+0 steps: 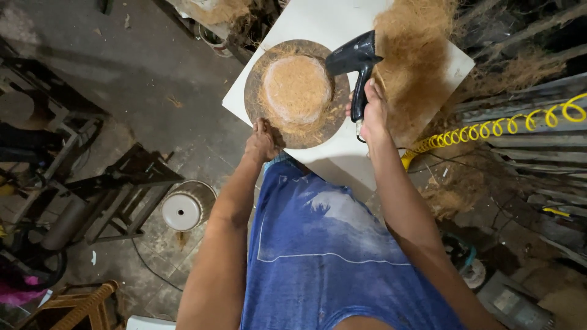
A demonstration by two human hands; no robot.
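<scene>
Right hand (374, 113) grips heat gun (354, 58); left hand (262, 142) apparently touches disc (260, 73).

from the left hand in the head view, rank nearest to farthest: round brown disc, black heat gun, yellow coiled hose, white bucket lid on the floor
From the left hand:
1. Round brown disc, touching it, just above.
2. Black heat gun, up and right, held by the right hand.
3. White bucket lid, down-left on the floor; close to the gun's distance.
4. Yellow coiled hose, far right.

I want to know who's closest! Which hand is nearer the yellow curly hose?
Right. The right hand holds the dark heat gun beside the yellow coiled hose; the left hand touches the round mould.
</scene>
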